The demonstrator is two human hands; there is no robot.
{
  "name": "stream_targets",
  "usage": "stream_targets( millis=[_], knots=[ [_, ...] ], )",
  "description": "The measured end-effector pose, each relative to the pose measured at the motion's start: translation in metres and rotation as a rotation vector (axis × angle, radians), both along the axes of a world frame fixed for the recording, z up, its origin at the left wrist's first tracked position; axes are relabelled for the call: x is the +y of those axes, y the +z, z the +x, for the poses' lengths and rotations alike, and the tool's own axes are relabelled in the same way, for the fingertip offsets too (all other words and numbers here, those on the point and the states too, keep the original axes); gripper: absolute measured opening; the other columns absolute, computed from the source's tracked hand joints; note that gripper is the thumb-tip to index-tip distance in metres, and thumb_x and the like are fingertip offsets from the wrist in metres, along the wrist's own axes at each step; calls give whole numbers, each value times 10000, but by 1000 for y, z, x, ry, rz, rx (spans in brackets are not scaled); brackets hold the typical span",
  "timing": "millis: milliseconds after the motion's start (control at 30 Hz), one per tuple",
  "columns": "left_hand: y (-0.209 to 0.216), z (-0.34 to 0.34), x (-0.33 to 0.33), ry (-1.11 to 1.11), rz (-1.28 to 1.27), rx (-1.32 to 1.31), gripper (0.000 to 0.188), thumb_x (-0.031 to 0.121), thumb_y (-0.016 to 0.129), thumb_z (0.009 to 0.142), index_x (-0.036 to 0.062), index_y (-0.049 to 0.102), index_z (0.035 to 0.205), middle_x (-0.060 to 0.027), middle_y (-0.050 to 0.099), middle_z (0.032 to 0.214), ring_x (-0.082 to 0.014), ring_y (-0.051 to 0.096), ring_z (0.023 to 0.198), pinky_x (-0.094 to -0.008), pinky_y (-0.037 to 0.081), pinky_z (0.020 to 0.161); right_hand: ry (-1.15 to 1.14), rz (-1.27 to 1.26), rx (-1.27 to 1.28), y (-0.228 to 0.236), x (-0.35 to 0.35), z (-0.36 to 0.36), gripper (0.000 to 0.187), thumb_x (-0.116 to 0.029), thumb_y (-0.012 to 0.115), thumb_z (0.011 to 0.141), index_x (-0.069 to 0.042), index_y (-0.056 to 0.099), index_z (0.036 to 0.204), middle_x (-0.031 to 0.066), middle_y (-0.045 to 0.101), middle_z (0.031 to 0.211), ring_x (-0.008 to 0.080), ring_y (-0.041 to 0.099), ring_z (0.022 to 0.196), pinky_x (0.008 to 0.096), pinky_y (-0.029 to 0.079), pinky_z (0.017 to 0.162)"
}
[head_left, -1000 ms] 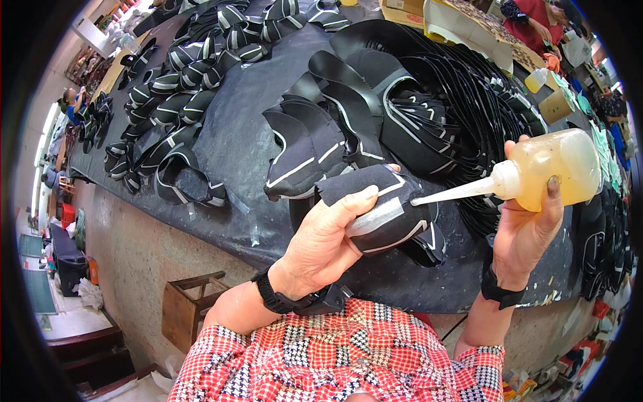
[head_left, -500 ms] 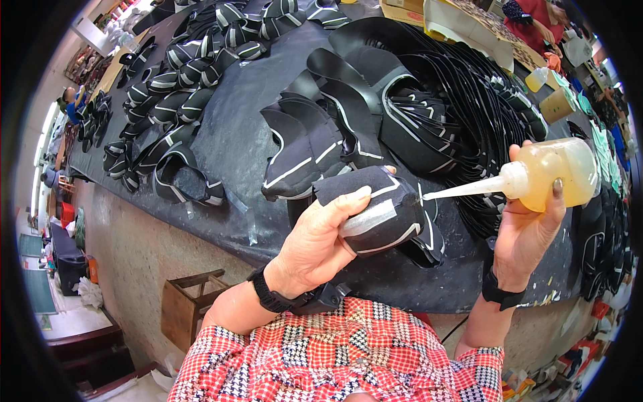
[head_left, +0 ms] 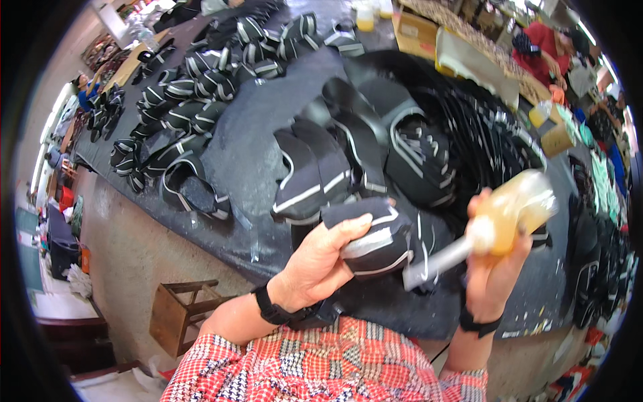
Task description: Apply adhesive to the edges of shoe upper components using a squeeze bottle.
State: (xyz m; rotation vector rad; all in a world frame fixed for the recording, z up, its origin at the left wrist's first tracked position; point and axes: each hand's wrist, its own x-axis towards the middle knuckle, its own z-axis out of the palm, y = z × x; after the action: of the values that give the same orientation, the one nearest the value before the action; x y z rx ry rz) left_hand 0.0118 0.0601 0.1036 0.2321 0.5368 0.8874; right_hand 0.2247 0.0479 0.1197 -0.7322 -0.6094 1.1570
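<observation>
My left hand (head_left: 313, 260) grips a black fabric shoe upper (head_left: 392, 257) with pale strips along its edges, thumb on top and fingers hidden beneath. My right hand (head_left: 494, 285) is wrapped round a clear squeeze bottle (head_left: 517, 209) of yellowish liquid, blurred by motion. Its long white nozzle slants down to the left, the tip in front of the upper's right end; whether they touch I cannot tell. Just beyond, overlapping flat black upper pieces (head_left: 311, 171) with pale edge lines lie on the dark table (head_left: 251, 144).
Rows of shaped black uppers (head_left: 181, 114) cover the table's far left. A dense fanned stack (head_left: 462, 100) of black pieces lies at the right. A wooden stool (head_left: 177, 315) stands at the lower left. At the far right, a person in red (head_left: 541, 57) is beside another table.
The bottle has swung down and left, its nozzle now tilting downward along the upper's right end. My left hand still holds the upper, slightly lower in view as the whole view shifts.
</observation>
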Motion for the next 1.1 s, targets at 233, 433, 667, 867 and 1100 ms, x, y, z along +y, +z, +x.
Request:
stream_targets(
  millis=[233,433,667,867,1100],
  knots=[
    [-3,-34,-13,183,-104,9,329,233,431,890,-6,460,1115,-117,551,1060,-238,535,986,-360,421,886,55,-209,378,-7,-6,21,503,-374,540,787,-42,406,1140,176,525,1035,289,579,839,347,529,591],
    [94,-47,2,244,171,184,433,258,366,878,-50,407,1180,-165,502,1155,-281,488,1069,-428,352,945,199,-333,466,-13,5,19,479,-377,532,779,-18,455,1086,152,555,1011,288,599,823,383,546,572],
    [179,-69,191,-19,1002,20,237,163,403,871,-3,537,975,-98,591,898,-176,564,794,-310,452,743,48,-371,578,-15,22,31,466,-382,540,780,-40,458,1085,151,555,1013,305,596,840,392,550,583],
    [145,-17,422,420,951,-188,185,145,500,820,23,538,953,-75,590,800,-142,561,675,-234,470,608,-99,-210,431,3,-4,49,387,-227,490,811,-8,453,1128,234,505,1082,357,538,926,403,530,677],
    [-134,-47,474,729,-7,343,348,334,406,875,72,482,1091,-83,505,1136,-219,481,1049,-433,361,881,-236,-309,-65,2,5,42,416,-154,551,780,-10,429,1150,212,510,1085,321,563,888,380,515,733]
  ],
)
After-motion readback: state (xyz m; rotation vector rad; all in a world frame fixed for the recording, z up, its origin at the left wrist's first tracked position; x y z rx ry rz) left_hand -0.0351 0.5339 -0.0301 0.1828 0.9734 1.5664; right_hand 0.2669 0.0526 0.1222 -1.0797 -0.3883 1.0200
